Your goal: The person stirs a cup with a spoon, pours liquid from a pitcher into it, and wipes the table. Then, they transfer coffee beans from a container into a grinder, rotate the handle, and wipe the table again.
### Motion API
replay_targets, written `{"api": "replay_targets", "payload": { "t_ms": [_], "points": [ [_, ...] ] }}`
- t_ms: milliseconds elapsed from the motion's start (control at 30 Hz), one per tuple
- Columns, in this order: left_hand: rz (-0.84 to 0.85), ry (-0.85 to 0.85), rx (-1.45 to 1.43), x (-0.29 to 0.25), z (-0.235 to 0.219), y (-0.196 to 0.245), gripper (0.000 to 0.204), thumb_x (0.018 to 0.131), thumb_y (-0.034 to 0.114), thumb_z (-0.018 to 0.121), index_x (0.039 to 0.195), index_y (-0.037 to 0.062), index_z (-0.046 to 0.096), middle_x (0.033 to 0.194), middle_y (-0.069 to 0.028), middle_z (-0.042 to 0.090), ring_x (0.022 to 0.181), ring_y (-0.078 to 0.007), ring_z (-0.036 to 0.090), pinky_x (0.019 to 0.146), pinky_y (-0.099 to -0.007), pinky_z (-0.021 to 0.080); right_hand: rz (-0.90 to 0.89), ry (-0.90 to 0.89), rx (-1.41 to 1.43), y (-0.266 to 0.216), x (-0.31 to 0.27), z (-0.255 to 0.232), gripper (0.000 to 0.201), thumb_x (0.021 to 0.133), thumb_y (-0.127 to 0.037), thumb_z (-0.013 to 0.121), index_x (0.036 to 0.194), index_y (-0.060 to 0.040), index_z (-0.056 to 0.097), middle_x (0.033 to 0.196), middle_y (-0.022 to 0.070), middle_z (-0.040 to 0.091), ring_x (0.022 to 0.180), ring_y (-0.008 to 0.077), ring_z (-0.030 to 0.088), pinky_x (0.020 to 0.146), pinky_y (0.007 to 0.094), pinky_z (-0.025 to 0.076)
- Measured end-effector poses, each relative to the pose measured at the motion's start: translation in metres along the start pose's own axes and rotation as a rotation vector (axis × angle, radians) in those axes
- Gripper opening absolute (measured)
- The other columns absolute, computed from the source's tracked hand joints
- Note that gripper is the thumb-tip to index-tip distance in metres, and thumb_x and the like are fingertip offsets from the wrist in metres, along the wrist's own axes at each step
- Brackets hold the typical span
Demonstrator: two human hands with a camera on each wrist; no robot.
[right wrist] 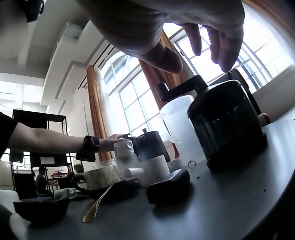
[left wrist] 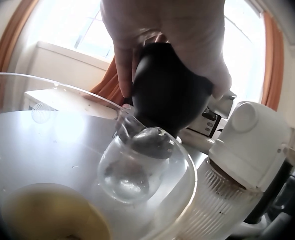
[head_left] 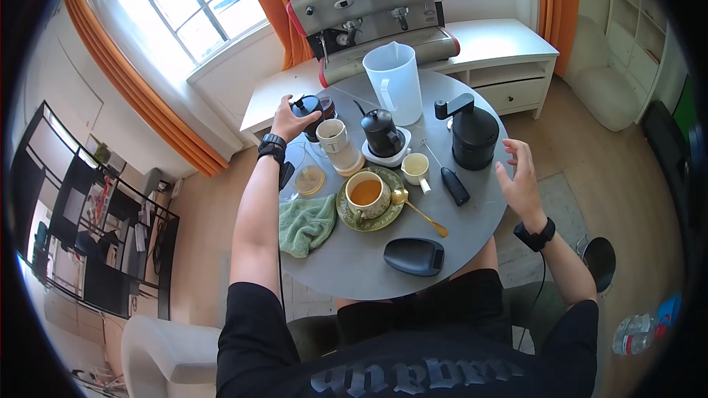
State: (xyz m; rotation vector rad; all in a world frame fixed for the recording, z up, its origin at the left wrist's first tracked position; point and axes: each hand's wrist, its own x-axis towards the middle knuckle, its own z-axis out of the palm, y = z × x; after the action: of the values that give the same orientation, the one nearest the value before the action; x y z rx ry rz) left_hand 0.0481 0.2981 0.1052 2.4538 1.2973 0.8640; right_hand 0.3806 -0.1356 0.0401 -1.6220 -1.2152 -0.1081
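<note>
The left hand (head_left: 293, 119) grips a dark round-bodied object (head_left: 307, 110) at the back left of the round table. In the left wrist view, fingers and thumb of the left hand (left wrist: 167, 40) lie on both sides of that black object (left wrist: 168, 90), above a small clear glass vessel (left wrist: 130, 175). At the right edge, the right hand (head_left: 521, 183) has its fingers spread and loosely bent, holding nothing, beside a black grinder with a crank (head_left: 474, 140). The right wrist view has the right hand (right wrist: 182, 30) above the grinder (right wrist: 227, 120).
On the table (head_left: 332, 284) are a white ribbed container (head_left: 339, 149), black kettle (head_left: 381, 133), translucent pitcher (head_left: 394, 85), cup of amber liquid (head_left: 366, 193), gold spoon (head_left: 422, 215), small cup (head_left: 415, 169), black frother (head_left: 454, 186), green cloth (head_left: 307, 225) and black oval device (head_left: 413, 256). An espresso machine (head_left: 376, 18) stands behind.
</note>
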Motion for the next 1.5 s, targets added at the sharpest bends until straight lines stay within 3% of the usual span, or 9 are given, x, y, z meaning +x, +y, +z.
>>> {"api": "replay_targets", "payload": {
  "t_ms": [300, 400, 600, 767, 933, 1067, 1100, 1267, 1500],
  "points": [
    [0.018, -0.011, 0.004, 0.005, 0.005, -0.012, 0.112, 0.07, 0.063, 0.085, 0.145, -0.0075, 0.04, 0.133, -0.0309, 0.057, 0.125, -0.038, 0.058, 0.107, -0.0414, 0.047, -0.01, -0.012, -0.015, -0.002, 0.002, 0.004, 0.047, 0.085, -0.003, 0.065, 0.13, -0.0025, 0.052, 0.124, 0.0147, 0.055, 0.115, 0.0298, 0.056, 0.095, 0.039, 0.049],
    [0.0, 0.0, -0.005, 0.007, 0.007, -0.014, 0.12, 0.072, 0.071, 0.078, 0.148, -0.0099, 0.033, 0.149, -0.0346, 0.04, 0.14, -0.0424, 0.043, 0.116, -0.0439, 0.037, -0.068, 0.02, -0.053, -0.003, 0.01, 0.008, 0.052, 0.083, -0.007, 0.07, 0.131, -0.0025, 0.05, 0.127, 0.0163, 0.053, 0.119, 0.0327, 0.054, 0.099, 0.0412, 0.048],
    [0.343, 0.333, 0.069, -0.009, -0.013, 0.027, 0.1, 0.088, 0.066, 0.065, 0.149, -0.0061, 0.032, 0.152, -0.0297, 0.036, 0.143, -0.0427, 0.033, 0.12, -0.0503, 0.023, -0.175, 0.024, -0.166, 0.009, 0.045, 0.024, 0.072, 0.077, -0.026, 0.081, 0.135, -0.0007, 0.046, 0.137, 0.0203, 0.047, 0.129, 0.0388, 0.049, 0.107, 0.0455, 0.043],
    [0.608, 0.49, 0.043, -0.066, -0.042, 0.105, 0.08, 0.087, 0.048, 0.074, 0.143, 0.0008, 0.043, 0.15, -0.0205, 0.045, 0.141, -0.0371, 0.038, 0.117, -0.0476, 0.027, -0.133, -0.054, -0.219, 0.042, 0.086, 0.048, 0.084, 0.077, -0.041, 0.083, 0.14, -0.0009, 0.045, 0.142, 0.0225, 0.045, 0.132, 0.041, 0.047, 0.109, 0.0473, 0.041],
    [0.632, 0.297, -0.287, -0.172, -0.071, 0.164, 0.047, 0.083, 0.014, 0.078, 0.125, 0.0016, 0.06, 0.124, -0.0145, 0.066, 0.114, -0.0313, 0.061, 0.1, -0.0401, 0.046, -0.221, 0.014, -0.282, 0.01, 0.066, 0.031, 0.074, 0.08, -0.034, 0.08, 0.14, -0.0056, 0.048, 0.147, 0.0191, 0.045, 0.137, 0.0358, 0.043, 0.114, 0.0471, 0.033],
    [0.6, 0.055, -0.404, -0.243, -0.068, 0.16, 0.042, 0.086, 0.011, 0.074, 0.123, -0.0029, 0.059, 0.11, -0.0157, 0.073, 0.102, -0.0268, 0.067, 0.092, -0.0356, 0.05, -0.263, -0.028, -0.223, -0.012, 0.043, 0.023, 0.063, 0.082, -0.022, 0.078, 0.137, -0.008, 0.052, 0.147, 0.0153, 0.047, 0.137, 0.0329, 0.044, 0.114, 0.0452, 0.03],
    [0.573, 0.014, -0.439, -0.257, -0.064, 0.158, 0.042, 0.085, 0.01, 0.074, 0.123, -0.0026, 0.059, 0.109, -0.0154, 0.073, 0.101, -0.0265, 0.068, 0.091, -0.0353, 0.051, -0.324, 0.036, -0.194, -0.027, 0.036, 0.024, 0.041, 0.083, -0.011, 0.075, 0.121, -0.0056, 0.062, 0.133, 0.0141, 0.059, 0.125, 0.0312, 0.055, 0.107, 0.0433, 0.04],
    [0.363, -0.074, -0.574, -0.298, -0.059, 0.147, 0.039, 0.086, 0.006, 0.073, 0.122, -0.0015, 0.061, 0.103, -0.0145, 0.074, 0.097, -0.0237, 0.069, 0.086, -0.0343, 0.053, -0.146, -0.548, 0.206, -0.077, -0.025, 0.017, 0.019, 0.079, -0.003, 0.076, 0.094, -0.0003, 0.066, 0.105, 0.013, 0.068, 0.095, 0.0296, 0.067, 0.085, 0.0386, 0.054],
    [0.391, 0.094, -0.38, -0.221, -0.075, 0.118, 0.048, 0.085, 0.013, 0.078, 0.126, 0.0013, 0.057, 0.115, -0.0116, 0.072, 0.103, -0.0218, 0.068, 0.086, -0.0337, 0.051, -0.238, -0.744, -0.004, -0.087, -0.08, 0.042, 0.067, 0.071, -0.023, 0.086, 0.127, -0.0024, 0.057, 0.129, 0.0165, 0.055, 0.122, 0.0362, 0.053, 0.105, 0.0438, 0.044]
  ]
}}
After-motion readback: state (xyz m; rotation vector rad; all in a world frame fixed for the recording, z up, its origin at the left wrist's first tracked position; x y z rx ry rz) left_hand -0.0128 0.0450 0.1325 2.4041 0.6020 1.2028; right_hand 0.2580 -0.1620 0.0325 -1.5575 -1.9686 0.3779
